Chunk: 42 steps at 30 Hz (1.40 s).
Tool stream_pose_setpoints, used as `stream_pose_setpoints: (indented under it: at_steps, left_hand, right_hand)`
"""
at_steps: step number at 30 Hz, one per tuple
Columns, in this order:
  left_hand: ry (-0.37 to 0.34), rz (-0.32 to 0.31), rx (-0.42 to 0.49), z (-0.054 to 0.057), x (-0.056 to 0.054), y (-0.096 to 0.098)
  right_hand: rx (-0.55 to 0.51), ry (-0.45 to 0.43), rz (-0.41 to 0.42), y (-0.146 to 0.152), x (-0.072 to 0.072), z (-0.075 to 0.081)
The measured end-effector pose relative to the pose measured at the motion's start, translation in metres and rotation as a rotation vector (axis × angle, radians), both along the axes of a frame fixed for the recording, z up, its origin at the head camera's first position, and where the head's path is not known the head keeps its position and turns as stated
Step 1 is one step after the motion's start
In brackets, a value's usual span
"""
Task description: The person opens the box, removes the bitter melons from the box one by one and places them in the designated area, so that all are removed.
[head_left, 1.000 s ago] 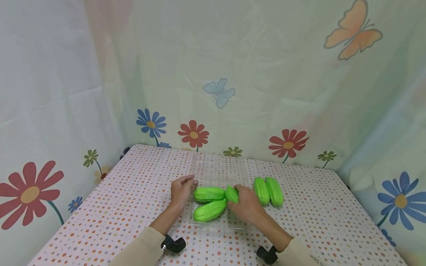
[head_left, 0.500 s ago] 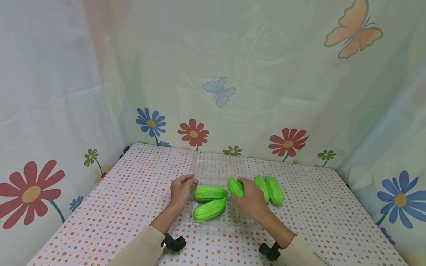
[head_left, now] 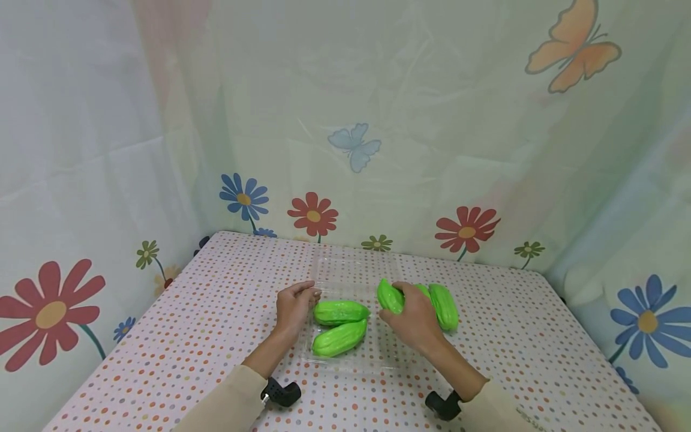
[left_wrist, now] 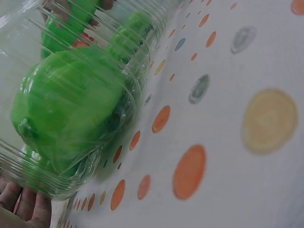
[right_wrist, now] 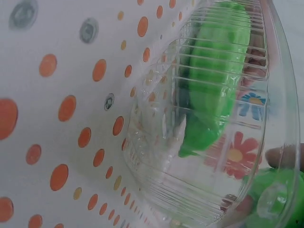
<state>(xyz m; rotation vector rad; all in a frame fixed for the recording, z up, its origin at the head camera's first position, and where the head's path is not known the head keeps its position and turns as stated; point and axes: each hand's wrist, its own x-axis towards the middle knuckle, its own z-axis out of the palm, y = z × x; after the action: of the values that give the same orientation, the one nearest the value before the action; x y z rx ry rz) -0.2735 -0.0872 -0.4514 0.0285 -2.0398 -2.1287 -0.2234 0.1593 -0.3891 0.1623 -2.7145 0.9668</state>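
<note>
My left hand [head_left: 293, 307] holds the left edge of a clear plastic clamshell container [head_left: 378, 354], and its fingertips [left_wrist: 40, 209] show against the ridged wall in the left wrist view. Inside the container's left part lie two bright green ridged gourds, a rear one [head_left: 340, 313] and a front one [head_left: 339, 339], their tips almost meeting. In my right hand [head_left: 415, 315] is a third green gourd [head_left: 390, 296], gripped above the container's right side and tilted with its tip up and away. The palm hides its lower end.
On the tablecloth right of the container lie two more green gourds, one in full view [head_left: 444, 307] and one [head_left: 423, 290] mostly behind my right hand. The container's clear lid [head_left: 356, 270] lies opened out behind it. A printed curtain [head_left: 405, 150] surrounds the dotted table [head_left: 248, 276].
My right hand has lifted the gourd from beside the other two and carried it right and slightly back, turning its tip upward. The left hand stays at the container's edge.
</note>
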Motion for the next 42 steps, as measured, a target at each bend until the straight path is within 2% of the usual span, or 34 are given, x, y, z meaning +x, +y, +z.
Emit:
stream_pose_setpoints:
  at_steps: [9, 18, 27, 36, 40, 42]
  left_hand:
    - [-0.002, 0.004, -0.009, 0.001, 0.000, 0.000]
    - [-0.004, 0.016, -0.018, 0.001, 0.001, 0.000]
    - [-0.004, 0.006, -0.008, 0.001, 0.001, 0.001]
    - [-0.023, -0.007, -0.004, 0.017, 0.011, 0.002]
    - [0.001, -0.003, 0.009, 0.008, 0.007, 0.001]
    - [0.005, 0.000, 0.007, 0.007, 0.006, 0.001]
  right_hand:
    - [-0.030, 0.015, -0.035, 0.005, 0.000, 0.000]
    - [-0.124, -0.003, -0.073, 0.013, -0.004, 0.000]
    - [-0.159, 0.013, -0.104, 0.025, -0.008, 0.000]
    - [-0.190, -0.020, -0.130, 0.040, -0.012, 0.001]
    - [-0.190, -0.024, -0.151, 0.047, -0.012, -0.002]
    - [-0.192, -0.021, -0.159, 0.050, -0.012, -0.003]
